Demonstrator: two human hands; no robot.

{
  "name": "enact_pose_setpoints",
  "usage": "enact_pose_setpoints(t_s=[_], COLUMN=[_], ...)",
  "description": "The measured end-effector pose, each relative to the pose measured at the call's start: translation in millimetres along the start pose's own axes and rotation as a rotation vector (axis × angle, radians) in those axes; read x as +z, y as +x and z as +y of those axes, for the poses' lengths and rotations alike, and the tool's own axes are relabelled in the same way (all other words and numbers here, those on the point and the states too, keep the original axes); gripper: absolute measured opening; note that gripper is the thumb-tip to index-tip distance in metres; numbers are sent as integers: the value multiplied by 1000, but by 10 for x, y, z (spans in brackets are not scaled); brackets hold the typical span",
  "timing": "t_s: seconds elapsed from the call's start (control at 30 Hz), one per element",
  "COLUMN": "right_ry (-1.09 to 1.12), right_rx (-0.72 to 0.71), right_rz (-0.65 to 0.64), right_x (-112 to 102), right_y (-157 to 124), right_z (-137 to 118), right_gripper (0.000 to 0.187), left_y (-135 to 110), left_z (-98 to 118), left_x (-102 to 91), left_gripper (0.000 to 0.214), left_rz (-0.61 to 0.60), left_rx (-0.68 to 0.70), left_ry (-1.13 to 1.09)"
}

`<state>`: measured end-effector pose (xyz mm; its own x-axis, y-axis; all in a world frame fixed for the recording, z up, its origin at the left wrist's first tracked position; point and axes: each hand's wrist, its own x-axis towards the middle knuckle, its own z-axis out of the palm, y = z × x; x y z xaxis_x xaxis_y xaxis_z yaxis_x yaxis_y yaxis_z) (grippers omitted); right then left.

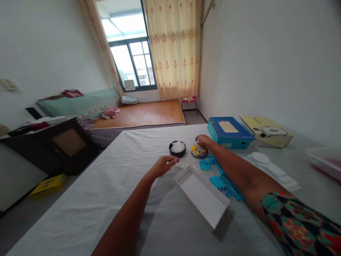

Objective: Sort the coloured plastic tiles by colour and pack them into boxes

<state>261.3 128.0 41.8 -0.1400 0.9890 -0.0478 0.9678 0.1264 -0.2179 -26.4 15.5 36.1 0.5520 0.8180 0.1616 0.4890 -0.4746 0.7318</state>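
My left hand [163,166] is just above the table, thumb and forefinger brought together in a pinch. Whatever is between those fingertips is too small to make out. Close by lie several loose white flat pieces [183,164], beyond them a round black tin [177,152] filled with similar white pieces. My right hand [204,140] is closed at the far edge of a round yellow lid [199,150], and a small whitish bit shows at its fingertips. Blue jigsaw-edged pieces [217,182] are spread under my right forearm. A shallow white open box [201,195] sits nearer to me.
A blue box [229,131] and a yellow cartoon box [266,131] stand at the right back. White moulded plastic [271,170] and a clear container [326,161] lie farther right. Past the white-covered table [112,192] are a bed [151,113] and a dark cabinet [58,145].
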Motion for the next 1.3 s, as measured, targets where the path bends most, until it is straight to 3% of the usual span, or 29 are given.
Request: enact_pose_setpoints(t_s=[0.1,0.17,0.23,0.33,0.43,0.47,0.63,0.7,0.83,1.0,1.17,1.3], right_ry=[15,36,59,90,115,123,183,222,304,362,425,270], right_rx=[74,107,124,124,120,121,129,133,126,134,107,116], right_rz=[-86,-111,-122,-126,-155,-170,-192,-168,-155,-294,-397,-419], right_x=[26,40,65,108,129,131,137,140,139,88,-1,37], right_y=[199,277,315,344,386,402,407,370,306,289,219,146], right_z=[71,111,141,175,215,230,309,332,336,265,199,100], right_gripper=[26,25,27,38,48,48,30,30,34,43,57,64], left_y=[239,402,504,492,353,305,167,153,135,99,53,188], left_z=[-115,-158,-178,-189,-199,-206,-282,-307,-293,-276,-318,-231], left_x=[-75,-67,-35,-10,-5,7,162,207,194,159,154,60], left_gripper=[30,32,35,39,39,36,32,37,25,20,27,31], left_rz=[213,193,139,187,290,261,-103,-127,-84,-58,70,374], left_rx=[133,201,177,75,145,194,354,362,312,280,300,307], left_ry=[235,399,532,635,591,544,375,394,526,750,680,469])
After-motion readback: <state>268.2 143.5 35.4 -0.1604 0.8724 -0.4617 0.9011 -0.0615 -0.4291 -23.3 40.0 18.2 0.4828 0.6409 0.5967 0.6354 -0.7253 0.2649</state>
